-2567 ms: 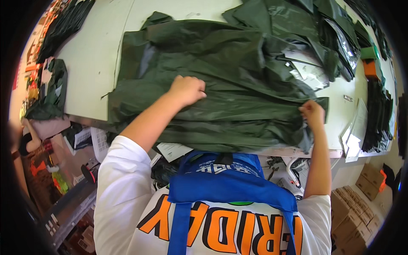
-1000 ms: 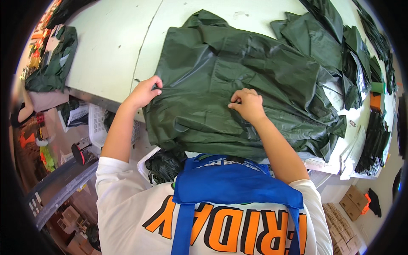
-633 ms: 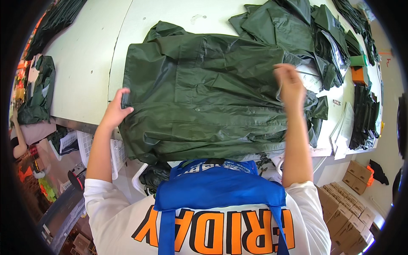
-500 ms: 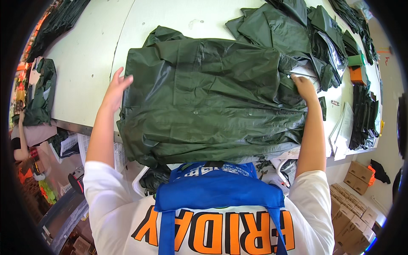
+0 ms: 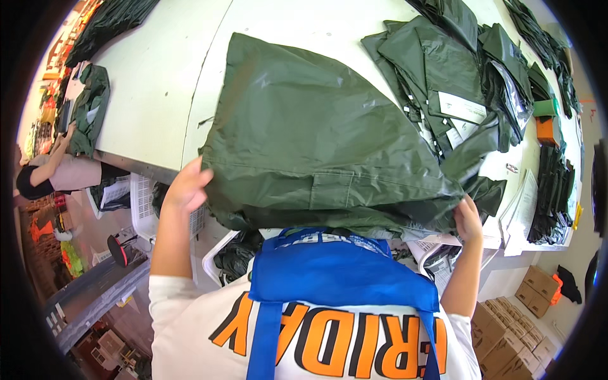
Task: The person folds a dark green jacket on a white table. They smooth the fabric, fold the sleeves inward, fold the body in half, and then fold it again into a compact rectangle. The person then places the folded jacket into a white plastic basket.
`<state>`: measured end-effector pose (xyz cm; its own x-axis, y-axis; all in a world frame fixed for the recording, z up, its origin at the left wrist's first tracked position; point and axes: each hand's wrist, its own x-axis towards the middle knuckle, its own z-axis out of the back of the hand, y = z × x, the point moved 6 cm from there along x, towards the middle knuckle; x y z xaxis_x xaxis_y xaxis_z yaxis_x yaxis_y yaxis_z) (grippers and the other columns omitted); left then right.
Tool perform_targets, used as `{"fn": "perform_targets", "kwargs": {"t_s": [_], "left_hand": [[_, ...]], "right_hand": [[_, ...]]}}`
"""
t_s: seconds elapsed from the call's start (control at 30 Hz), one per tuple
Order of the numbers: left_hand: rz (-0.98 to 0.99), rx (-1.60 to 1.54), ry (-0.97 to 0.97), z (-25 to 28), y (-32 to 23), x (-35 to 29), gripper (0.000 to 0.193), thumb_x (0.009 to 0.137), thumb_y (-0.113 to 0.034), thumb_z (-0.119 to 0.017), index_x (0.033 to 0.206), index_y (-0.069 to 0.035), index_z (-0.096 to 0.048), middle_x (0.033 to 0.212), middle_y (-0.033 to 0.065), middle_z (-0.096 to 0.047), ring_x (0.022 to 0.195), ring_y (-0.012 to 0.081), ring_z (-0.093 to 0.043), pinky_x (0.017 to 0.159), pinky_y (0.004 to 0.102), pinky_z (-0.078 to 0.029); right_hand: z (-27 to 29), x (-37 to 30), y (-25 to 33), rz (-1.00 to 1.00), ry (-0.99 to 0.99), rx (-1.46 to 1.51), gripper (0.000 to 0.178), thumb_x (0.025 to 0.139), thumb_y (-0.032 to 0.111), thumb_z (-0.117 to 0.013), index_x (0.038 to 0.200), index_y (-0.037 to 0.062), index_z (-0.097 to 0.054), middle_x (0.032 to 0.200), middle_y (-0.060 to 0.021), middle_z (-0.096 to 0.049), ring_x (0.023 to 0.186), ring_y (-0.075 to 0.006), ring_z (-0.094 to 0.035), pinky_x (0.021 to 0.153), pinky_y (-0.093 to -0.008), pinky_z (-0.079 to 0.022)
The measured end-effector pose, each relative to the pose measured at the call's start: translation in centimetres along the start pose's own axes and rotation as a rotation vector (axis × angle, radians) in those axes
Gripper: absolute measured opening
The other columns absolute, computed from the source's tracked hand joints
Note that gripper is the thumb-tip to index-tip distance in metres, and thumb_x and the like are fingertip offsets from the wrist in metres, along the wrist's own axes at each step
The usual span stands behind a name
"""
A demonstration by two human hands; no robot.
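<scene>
A dark green rain jacket [image 5: 316, 120] of thin, shiny cloth lies spread in front of me on the near part of the white table. Its far side billows up into a raised peak at the left, and a flap [image 5: 332, 190] shows on its nearer half. My left hand [image 5: 189, 185] grips the jacket's left edge, with fingertips partly hidden against the cloth. At the near right corner, my right hand [image 5: 468, 220] is closed on a gathered bit of the same jacket. The jacket's near edge hangs over the table's front.
A stack of folded dark green garments [image 5: 443, 69] with white labels lies at the far right. Beyond it stand an orange box [image 5: 546, 131] and papers [image 5: 520, 202]. White baskets [image 5: 218, 256] sit below the table edge. Another person [image 5: 57, 171] works at far left.
Both hands have come nearer to me, drawing the jacket's edges along. The left hand has closed on the edge. The cloth has turned and billowed, uncovering more of the stack.
</scene>
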<state>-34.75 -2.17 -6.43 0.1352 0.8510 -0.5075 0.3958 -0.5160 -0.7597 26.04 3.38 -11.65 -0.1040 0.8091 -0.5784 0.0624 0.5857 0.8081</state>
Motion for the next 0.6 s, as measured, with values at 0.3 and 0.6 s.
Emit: {"fn": "perform_targets", "kwargs": {"t_s": [0.3, 0.6], "left_hand": [[-0.463, 0.142, -0.124, 0.0, -11.5, -1.5, 0.030, 0.089, -0.017, -0.066, 0.114, 0.000, -0.061, 0.110, 0.0114, -0.067, 0.100, 0.0210, -0.064, 0.094, 0.0367, -0.048], [-0.670, 0.173, 0.002, -0.4, -18.6, -1.8, 0.022, 0.094, -0.016, -0.060, 0.110, -0.002, -0.064, 0.112, 0.0101, -0.067, 0.103, 0.0206, -0.062, 0.097, 0.0353, -0.044]], "right_hand": [[2.5, -3.9, 10.5, 0.703, 0.101, 0.653, 0.035, 0.096, 0.029, -0.054, 0.123, 0.0077, -0.059, 0.120, -0.0119, -0.063, 0.115, -0.0309, -0.057, 0.104, -0.0515, -0.039], [2.5, -3.7, 7.7, 0.543, 0.014, 0.591, 0.041, 0.094, 0.029, -0.056, 0.124, 0.0013, -0.055, 0.126, -0.0146, -0.059, 0.115, -0.0296, -0.057, 0.102, -0.0448, -0.043]]}}
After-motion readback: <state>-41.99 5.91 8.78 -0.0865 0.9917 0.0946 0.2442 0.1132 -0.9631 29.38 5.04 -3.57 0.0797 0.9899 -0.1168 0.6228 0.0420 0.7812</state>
